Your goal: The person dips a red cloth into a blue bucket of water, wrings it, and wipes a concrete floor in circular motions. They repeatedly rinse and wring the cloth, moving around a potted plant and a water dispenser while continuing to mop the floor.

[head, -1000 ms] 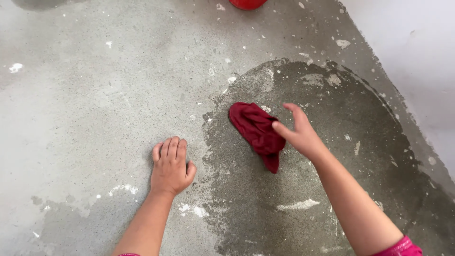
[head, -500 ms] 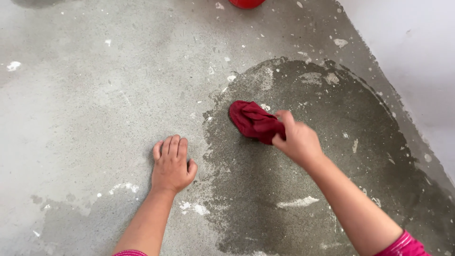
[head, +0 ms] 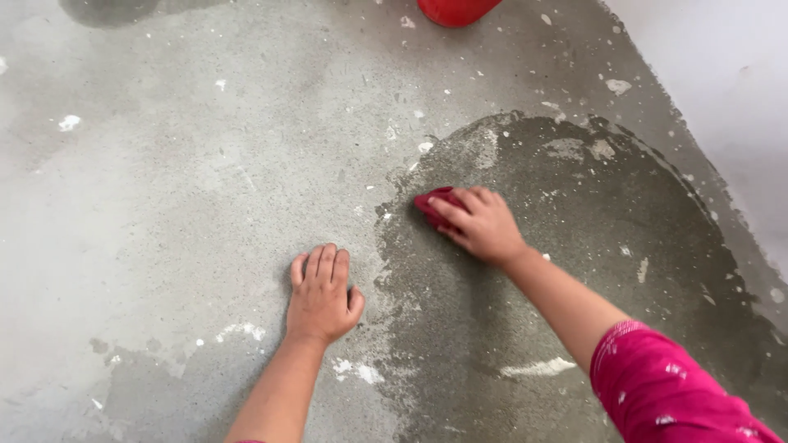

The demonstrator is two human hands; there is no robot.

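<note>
Cloth [head: 433, 203], dark red and bunched, now sits pressed under your right hand [head: 480, 226] at the left edge of the wet patch [head: 574, 271], gripped instead of loose as before, while your left hand [head: 322, 297] rests flat and empty beside that patch.

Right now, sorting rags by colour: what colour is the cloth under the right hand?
Dark red cloth, head view.

A dark red cloth [head: 435, 203] lies bunched up on the concrete floor, at the left edge of a dark wet patch. Most of it is hidden under a pressing hand; only its crumpled left end shows.
</note>
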